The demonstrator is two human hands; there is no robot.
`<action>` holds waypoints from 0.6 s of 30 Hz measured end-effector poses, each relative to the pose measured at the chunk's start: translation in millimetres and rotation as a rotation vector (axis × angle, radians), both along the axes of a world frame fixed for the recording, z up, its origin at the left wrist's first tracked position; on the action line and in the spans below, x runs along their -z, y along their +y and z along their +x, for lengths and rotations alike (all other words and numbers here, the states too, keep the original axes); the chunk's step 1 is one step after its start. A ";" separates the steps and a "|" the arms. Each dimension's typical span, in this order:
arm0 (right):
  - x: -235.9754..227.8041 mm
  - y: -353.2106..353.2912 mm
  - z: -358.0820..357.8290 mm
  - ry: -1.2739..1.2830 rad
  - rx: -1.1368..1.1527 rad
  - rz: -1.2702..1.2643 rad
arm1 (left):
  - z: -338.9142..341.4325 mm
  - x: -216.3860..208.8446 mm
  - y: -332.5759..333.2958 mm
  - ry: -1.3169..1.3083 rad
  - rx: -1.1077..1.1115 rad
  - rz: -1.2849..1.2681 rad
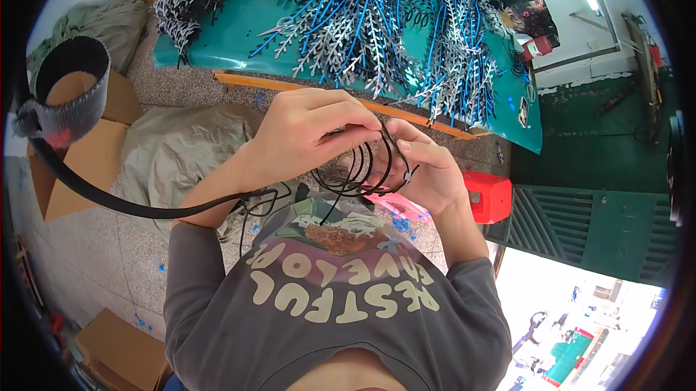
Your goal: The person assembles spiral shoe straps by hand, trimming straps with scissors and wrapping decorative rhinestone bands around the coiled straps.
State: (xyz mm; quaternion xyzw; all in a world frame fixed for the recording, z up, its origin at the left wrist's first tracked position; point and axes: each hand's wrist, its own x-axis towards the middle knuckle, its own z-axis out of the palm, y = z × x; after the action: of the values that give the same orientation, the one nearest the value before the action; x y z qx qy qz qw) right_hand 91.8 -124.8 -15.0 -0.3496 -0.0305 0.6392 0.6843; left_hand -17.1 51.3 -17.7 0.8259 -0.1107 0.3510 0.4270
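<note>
Near the table's [217, 44] front edge, left hand [301, 130] and right hand [437, 172] pinch black cable [351, 191] — presumably to keep its loops together.

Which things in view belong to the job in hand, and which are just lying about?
In the job:
black cord, looped, held in both hands
left grip, pinching it
right grip, also on it

Apparently just lying about, touched by neither hand:
branches, on the green table
tan cloth, on the floor
lower-left carton
</note>
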 end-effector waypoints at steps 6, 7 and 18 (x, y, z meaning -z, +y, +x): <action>-1.9 -2.3 -1.9 -0.013 0.045 -0.014 | -0.3 0.2 -2.3 -0.008 -0.018 -0.001; -1.6 -2.5 -1.5 -0.012 0.034 -0.003 | -0.4 -0.2 -2.6 -0.008 -0.018 -0.001; 0.9 -3.9 -0.3 -0.010 0.046 0.012 | 1.2 0.2 -2.4 -0.023 -0.023 -0.019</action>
State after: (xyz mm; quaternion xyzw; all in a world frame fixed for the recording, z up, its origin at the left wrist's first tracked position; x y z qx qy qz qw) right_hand 91.6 -128.7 -15.9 -0.3493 -0.0298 0.6211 0.7009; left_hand -15.9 48.8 -18.0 0.8189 -0.1026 0.3665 0.4296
